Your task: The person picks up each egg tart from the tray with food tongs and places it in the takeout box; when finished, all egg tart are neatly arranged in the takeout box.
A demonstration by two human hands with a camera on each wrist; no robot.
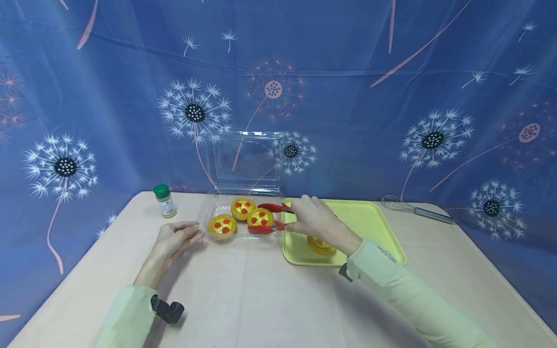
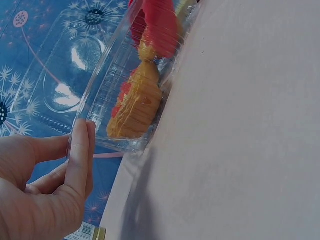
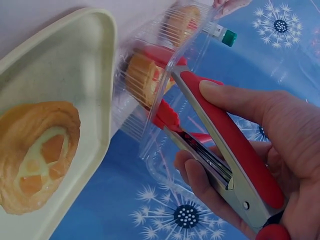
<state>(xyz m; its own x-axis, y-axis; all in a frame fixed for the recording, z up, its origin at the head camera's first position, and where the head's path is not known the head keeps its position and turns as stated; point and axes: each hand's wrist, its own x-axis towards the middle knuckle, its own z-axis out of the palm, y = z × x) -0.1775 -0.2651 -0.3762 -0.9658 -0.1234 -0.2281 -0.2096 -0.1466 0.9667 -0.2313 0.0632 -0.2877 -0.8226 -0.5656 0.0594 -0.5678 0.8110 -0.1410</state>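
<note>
My left hand (image 1: 174, 239) pinches the left rim of a clear plastic clamshell container (image 2: 92, 102) between thumb and fingers. Inside it sit three egg tarts with red topping: one at the front left (image 1: 222, 225), one behind (image 1: 242, 208) and one at the right (image 1: 260, 217). My right hand (image 1: 315, 220) grips red-and-steel tongs (image 3: 235, 140) by their handles. The red tong tips are spread on either side of the right tart, inside the container; whether they squeeze it I cannot tell. Another egg tart (image 3: 40, 160) lies on the yellow tray (image 1: 374, 222), partly hidden by my right wrist in the head view.
The container's lid (image 1: 245, 157) stands raised at the back, near the blue dandelion-print cloth (image 1: 348, 121). A green-capped seasoning jar (image 1: 165, 201) is at the back left. A whisk (image 1: 419, 210) lies right of the tray. Pale cloth covers the table (image 1: 261, 299).
</note>
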